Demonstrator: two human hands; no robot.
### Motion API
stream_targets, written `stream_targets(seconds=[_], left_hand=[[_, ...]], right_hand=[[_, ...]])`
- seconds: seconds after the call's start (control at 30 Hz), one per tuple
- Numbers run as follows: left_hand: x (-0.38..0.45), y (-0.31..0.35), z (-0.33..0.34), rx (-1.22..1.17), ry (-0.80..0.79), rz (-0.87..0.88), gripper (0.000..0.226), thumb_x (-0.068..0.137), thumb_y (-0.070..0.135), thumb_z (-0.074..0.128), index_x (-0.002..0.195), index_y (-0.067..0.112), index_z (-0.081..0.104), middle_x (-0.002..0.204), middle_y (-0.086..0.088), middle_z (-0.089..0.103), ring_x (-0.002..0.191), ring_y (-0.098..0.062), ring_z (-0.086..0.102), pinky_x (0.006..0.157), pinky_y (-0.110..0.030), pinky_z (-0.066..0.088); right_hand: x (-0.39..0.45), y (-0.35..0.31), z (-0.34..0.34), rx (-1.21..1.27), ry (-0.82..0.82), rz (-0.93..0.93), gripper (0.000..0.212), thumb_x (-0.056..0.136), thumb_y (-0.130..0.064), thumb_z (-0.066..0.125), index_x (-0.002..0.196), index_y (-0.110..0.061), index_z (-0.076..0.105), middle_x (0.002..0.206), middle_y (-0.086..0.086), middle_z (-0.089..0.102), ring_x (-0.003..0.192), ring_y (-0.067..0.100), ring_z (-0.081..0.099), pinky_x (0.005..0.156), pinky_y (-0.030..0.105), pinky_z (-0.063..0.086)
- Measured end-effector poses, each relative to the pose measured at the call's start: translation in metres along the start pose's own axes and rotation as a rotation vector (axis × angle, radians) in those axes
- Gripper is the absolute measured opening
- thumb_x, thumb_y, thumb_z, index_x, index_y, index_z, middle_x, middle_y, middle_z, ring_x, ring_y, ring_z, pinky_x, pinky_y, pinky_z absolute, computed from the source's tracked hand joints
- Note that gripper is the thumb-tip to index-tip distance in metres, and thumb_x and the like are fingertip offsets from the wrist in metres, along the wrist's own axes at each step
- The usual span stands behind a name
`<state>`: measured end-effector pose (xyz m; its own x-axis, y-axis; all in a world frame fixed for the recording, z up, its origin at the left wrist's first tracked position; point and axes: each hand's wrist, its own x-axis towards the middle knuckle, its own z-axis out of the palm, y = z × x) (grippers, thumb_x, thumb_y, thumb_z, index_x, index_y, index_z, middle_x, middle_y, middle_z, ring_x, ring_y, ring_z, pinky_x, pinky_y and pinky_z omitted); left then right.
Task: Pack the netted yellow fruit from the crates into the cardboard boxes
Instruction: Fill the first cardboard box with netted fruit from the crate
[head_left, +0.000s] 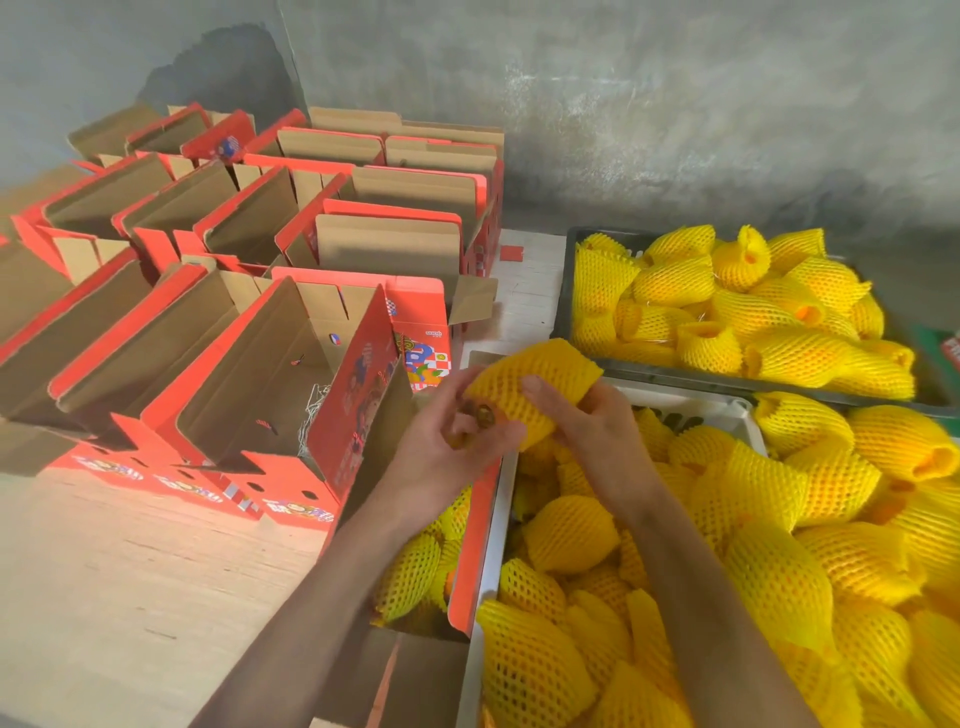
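Note:
Both my hands hold one netted yellow fruit (535, 382) in mid-air, above the near white crate's left rim. My left hand (457, 441) curls round its lower end, where the bare fruit shows through the net. My right hand (587, 421) grips it from the right. The white crate (493, 545) below is heaped with netted fruit (727, 545). A red cardboard box (470, 540) under my left forearm has several netted fruit (415, 571) inside. A dark crate (566, 291) at the back right is also full of netted fruit (727, 306).
Rows of open red-and-brown cardboard boxes (270, 374) fill the left half, flaps up; the nearest one has only some shredded filler inside. A grey concrete wall (623, 104) stands behind. Bare pale floor (130, 571) lies at the front left.

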<state>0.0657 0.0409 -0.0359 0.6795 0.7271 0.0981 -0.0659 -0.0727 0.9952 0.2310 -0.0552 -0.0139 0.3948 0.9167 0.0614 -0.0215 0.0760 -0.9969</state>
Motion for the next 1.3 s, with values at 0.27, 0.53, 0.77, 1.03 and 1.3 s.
stream_targets(seconds=[0.27, 0.53, 0.77, 1.03, 1.3], left_hand=[[-0.024, -0.011, -0.019, 0.301, 0.359, -0.218, 0.074, 0.069, 0.079, 0.071, 0.123, 0.039, 0.039, 0.112, 0.005, 0.068, 0.098, -0.014, 0.071, 0.082, -0.036, 0.059], [-0.043, -0.045, -0.01, -0.387, 0.305, -0.744, 0.091, 0.08, 0.091, 0.04, 0.102, 0.009, 0.071, 0.076, -0.012, 0.067, 0.06, -0.019, 0.058, 0.064, -0.03, 0.052], [-0.041, -0.046, -0.013, -1.135, 0.388, -0.679, 0.07, 0.095, 0.054, 0.06, 0.148, 0.01, 0.046, 0.136, -0.027, 0.061, 0.126, -0.042, 0.061, 0.095, -0.052, 0.057], [-0.047, -0.055, -0.024, -1.018, 0.335, -0.577, 0.051, 0.097, 0.02, 0.061, 0.145, 0.007, 0.05, 0.137, -0.023, 0.062, 0.125, -0.042, 0.062, 0.095, -0.054, 0.057], [-0.055, -0.061, -0.018, 0.06, 0.437, -0.34, 0.045, 0.077, 0.059, 0.081, 0.114, 0.043, 0.061, 0.096, -0.002, 0.074, 0.067, -0.018, 0.072, 0.057, -0.032, 0.057]], right_hand=[[0.006, 0.024, -0.025, -0.892, -0.05, 0.156, 0.031, 0.103, -0.053, 0.051, 0.128, -0.037, 0.061, 0.123, -0.012, 0.069, 0.096, 0.002, 0.065, 0.084, 0.027, 0.056], [0.0, 0.057, -0.031, -1.213, -0.376, 0.561, 0.081, 0.08, -0.078, 0.064, 0.146, -0.032, 0.053, 0.147, -0.004, 0.055, 0.132, 0.022, 0.053, 0.103, 0.039, 0.049], [0.001, 0.065, -0.027, -1.123, -0.388, 0.599, 0.097, 0.076, -0.076, 0.071, 0.155, -0.028, 0.042, 0.157, -0.002, 0.045, 0.142, 0.024, 0.045, 0.108, 0.039, 0.044], [0.001, 0.066, -0.028, -1.089, -0.382, 0.621, 0.104, 0.073, -0.077, 0.073, 0.157, -0.028, 0.038, 0.16, -0.001, 0.042, 0.144, 0.025, 0.043, 0.11, 0.041, 0.042], [-0.002, 0.072, -0.024, -1.108, -0.424, 0.618, 0.125, 0.061, -0.076, 0.083, 0.161, -0.031, 0.022, 0.162, -0.002, 0.038, 0.145, 0.029, 0.042, 0.109, 0.043, 0.044]])
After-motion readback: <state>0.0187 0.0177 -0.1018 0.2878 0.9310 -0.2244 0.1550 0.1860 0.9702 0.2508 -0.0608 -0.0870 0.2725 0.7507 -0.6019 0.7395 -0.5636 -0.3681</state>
